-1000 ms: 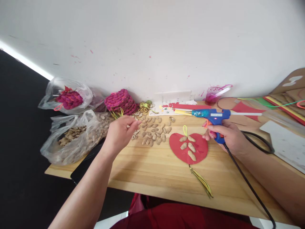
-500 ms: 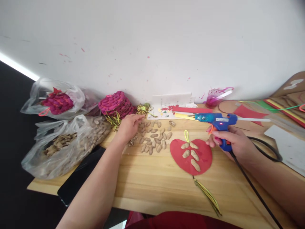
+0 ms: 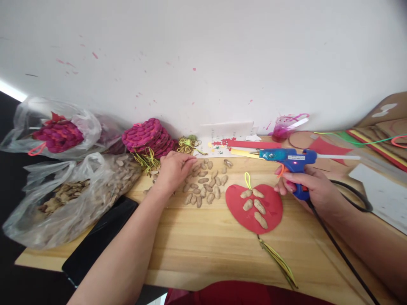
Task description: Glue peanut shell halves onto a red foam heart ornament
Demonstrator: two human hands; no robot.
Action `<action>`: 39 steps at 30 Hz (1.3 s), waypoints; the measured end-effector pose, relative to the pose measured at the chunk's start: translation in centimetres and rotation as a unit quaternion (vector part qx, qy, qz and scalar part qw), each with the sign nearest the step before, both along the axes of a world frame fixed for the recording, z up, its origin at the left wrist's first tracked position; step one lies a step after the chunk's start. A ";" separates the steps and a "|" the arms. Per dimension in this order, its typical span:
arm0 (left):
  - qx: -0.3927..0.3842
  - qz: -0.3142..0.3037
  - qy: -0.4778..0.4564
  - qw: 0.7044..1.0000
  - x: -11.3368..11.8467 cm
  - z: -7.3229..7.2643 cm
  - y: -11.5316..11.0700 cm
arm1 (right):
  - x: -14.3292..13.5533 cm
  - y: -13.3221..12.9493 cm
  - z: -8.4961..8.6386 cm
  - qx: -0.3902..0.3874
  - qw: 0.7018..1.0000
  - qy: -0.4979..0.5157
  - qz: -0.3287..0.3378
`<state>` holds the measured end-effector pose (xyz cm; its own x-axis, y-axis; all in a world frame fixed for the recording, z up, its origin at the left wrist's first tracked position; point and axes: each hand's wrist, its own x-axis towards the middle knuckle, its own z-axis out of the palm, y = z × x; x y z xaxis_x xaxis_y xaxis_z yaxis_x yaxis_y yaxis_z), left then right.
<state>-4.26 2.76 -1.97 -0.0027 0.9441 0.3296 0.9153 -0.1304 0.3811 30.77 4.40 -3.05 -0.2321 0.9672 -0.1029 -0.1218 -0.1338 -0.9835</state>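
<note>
Bag (image 3: 30,226) of crumpled clear plastic, bulging with peanuts, slumps on the table's (image 3: 190,254) left end, a glossy black phone (image 3: 97,241) beside it near the front-left corner. Knobbly magenta discs (image 3: 144,135) stack near the back edge. Mid-table, a flat red heart (image 3: 237,205) bears five ridged peanuts. Right-hand fingers curl round a blue glue gun (image 3: 295,165); the left hand (image 3: 174,171) bends over loose peanuts (image 3: 210,198), fingers narrowed, whether gripping one I cannot tell.

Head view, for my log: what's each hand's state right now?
Left hand: at the loose peanuts; open or closed cannot be told.
Right hand: closed, holding the blue glue gun.
</note>
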 end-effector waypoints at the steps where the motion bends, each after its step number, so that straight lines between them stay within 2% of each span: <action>1: -0.001 0.009 -0.003 1.000 0.0 0.1 0.0 | 0.0 0.1 0.0 -0.002 1.000 0.000 0.003; 6: -0.011 -0.020 -0.023 0.999 0.2 0.3 -0.3 | 0.1 0.4 -0.3 0.009 1.000 0.013 -0.001; 12: -0.050 -0.107 0.024 0.993 0.4 0.1 -0.5 | 0.0 0.3 -0.3 0.002 1.000 0.009 -0.001; 17: -0.029 -0.087 0.004 0.996 0.4 0.3 -0.6 | -0.1 0.2 0.0 -0.012 1.000 0.003 -0.001; 21: -0.009 -0.132 -0.016 0.991 1.4 0.1 -0.9 | 0.0 0.2 -0.1 -0.005 1.000 0.005 0.002; 24: -0.017 -0.155 0.008 0.988 2.5 -0.5 -0.9 | 0.0 0.2 -0.1 -0.005 1.000 -0.001 0.001; 28: -0.029 -0.155 0.035 0.987 3.5 -1.4 -0.8 | -0.2 0.2 0.3 0.003 1.000 -0.008 -0.001; 32: -0.024 -0.152 0.029 0.988 3.5 -1.4 -0.8 | -0.2 0.2 0.3 -0.001 1.000 -0.005 0.000; 37: -0.014 -0.073 0.014 0.997 3.0 -1.1 -0.6 | 0.0 0.2 -0.2 0.002 1.000 0.008 0.002; 39: -0.016 -0.070 0.010 0.997 3.0 -1.3 -0.4 | 0.1 0.2 -0.3 0.005 1.000 0.010 0.005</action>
<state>-1.27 2.39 -3.31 0.1356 0.9450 0.2977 0.8970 -0.2447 0.3682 30.82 4.64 -3.35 -0.2443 0.9656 -0.0887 -0.1404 -0.1257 -0.9821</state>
